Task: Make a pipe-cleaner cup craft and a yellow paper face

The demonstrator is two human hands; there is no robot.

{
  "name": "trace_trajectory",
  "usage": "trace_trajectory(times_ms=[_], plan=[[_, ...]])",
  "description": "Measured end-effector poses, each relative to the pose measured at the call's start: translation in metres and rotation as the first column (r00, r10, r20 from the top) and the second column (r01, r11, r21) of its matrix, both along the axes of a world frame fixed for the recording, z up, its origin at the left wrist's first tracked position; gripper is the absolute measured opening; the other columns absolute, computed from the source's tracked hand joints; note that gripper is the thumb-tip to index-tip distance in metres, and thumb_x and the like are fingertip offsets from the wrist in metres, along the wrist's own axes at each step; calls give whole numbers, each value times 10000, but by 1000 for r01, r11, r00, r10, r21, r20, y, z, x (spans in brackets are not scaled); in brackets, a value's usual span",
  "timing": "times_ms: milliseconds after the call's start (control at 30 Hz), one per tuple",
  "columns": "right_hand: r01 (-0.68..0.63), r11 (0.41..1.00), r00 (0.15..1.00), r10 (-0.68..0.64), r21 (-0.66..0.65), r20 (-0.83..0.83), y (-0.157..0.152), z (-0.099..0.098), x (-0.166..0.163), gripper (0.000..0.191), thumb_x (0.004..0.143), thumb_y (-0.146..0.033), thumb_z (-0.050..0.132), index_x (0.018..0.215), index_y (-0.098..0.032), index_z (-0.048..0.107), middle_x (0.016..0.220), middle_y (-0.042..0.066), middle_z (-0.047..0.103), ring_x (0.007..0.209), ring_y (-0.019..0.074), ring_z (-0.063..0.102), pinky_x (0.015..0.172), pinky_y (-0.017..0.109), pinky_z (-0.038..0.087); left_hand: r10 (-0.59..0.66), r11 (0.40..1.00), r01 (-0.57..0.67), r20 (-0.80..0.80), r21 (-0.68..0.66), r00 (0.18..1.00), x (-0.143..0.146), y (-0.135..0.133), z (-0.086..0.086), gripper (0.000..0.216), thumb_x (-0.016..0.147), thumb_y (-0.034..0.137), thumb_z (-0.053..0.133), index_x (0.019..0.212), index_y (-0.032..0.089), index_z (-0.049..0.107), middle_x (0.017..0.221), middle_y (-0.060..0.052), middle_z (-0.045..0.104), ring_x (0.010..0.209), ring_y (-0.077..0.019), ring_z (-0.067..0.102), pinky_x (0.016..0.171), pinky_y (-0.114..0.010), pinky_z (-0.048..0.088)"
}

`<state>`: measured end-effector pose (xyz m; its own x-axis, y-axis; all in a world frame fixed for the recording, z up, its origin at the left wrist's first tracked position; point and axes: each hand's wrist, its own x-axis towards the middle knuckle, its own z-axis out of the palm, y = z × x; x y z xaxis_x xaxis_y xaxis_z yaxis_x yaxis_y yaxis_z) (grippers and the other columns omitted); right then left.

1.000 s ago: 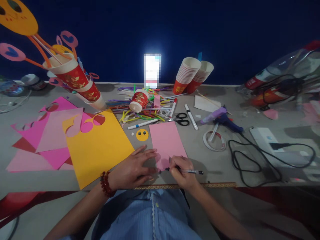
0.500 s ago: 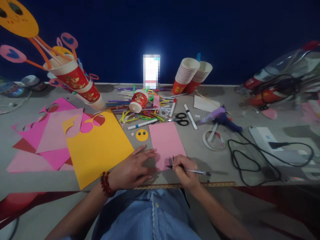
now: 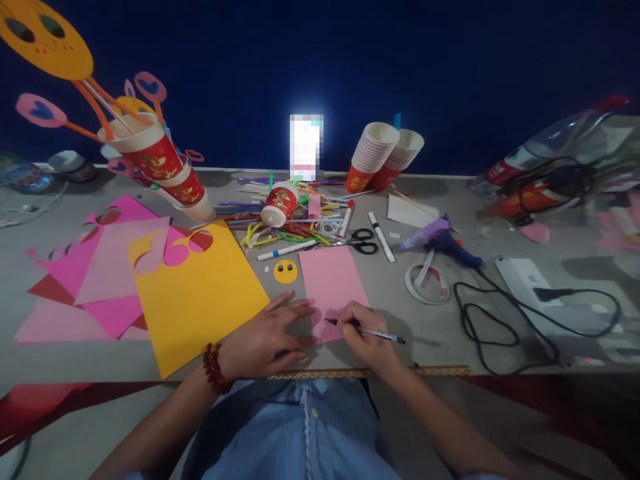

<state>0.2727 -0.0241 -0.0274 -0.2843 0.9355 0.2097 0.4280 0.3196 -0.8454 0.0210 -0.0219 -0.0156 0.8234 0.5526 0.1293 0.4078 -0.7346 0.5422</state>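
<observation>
A pink sheet of paper (image 3: 334,277) lies in front of me. My right hand (image 3: 364,333) is closed around a black-tipped pen (image 3: 383,334), its point at the lower part of the sheet. Lying flat with fingers spread, my left hand (image 3: 270,333) touches the sheet's left edge with its fingertips. Just beyond that hand is a small yellow smiley disc (image 3: 285,271). To its left a yellow sheet (image 3: 200,300) with round cut-outs overlaps several pink and magenta sheets (image 3: 115,260).
Scissors (image 3: 364,241), markers (image 3: 381,237) and a heap of pipe cleaners (image 3: 245,213) lie behind the pink sheet. A tape roll (image 3: 427,285), a glue gun (image 3: 453,245) and its looped cord are at right. Stacked paper cups (image 3: 370,157) stand at the back; decorated cups (image 3: 155,160) lean at left.
My right hand has shifted slightly up and left with the pen, whose tip moved up and left over the pink sheet. My left hand stays in place. The camera view has shifted a little.
</observation>
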Motion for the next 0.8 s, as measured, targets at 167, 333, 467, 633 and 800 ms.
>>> trace_trajectory(times_ms=[167,333,467,633,800], plan=[[2,1000,999,-3,12,32,-1,-1,0,156,786,-146,480,654,-228,495,567,-40,519,521,131,473,535,253,359,4,1000,-4,5,1,1000,0,0,0,281,933,290,607,1199,274,696,1538,-94,439,1462,-280,355,1244,-527,167],[3,1000,999,-4,19,52,-1,0,-1,159,790,-145,478,658,-233,480,563,-45,511,518,132,471,529,253,365,4,1000,-4,10,1,1000,0,0,1,282,932,284,607,1201,284,693,1540,-85,441,1452,-279,374,1243,-526,173],[3,1000,999,-4,28,46,-1,-1,-1,157,789,-147,483,656,-231,485,564,-45,518,518,128,477,529,248,370,6,1000,-7,12,6,1000,0,0,0,276,935,295,608,1196,281,695,1538,-89,443,1454,-283,369,1241,-532,177],[4,999,1000,-5,33,9,-2,-2,1,156,795,-151,483,661,-229,500,574,-41,536,517,126,488,529,242,372,2,1000,-2,5,3,1000,0,0,0,275,926,269,614,1187,280,700,1540,-82,439,1459,-276,360,1244,-524,175],[9,999,1000,-9,34,15,-1,-2,1,157,787,-142,478,658,-227,504,567,-37,538,512,125,483,523,242,366,0,1000,0,6,0,1000,0,0,1,279,932,278,611,1197,279,700,1532,-82,451,1454,-270,368,1246,-512,172]])
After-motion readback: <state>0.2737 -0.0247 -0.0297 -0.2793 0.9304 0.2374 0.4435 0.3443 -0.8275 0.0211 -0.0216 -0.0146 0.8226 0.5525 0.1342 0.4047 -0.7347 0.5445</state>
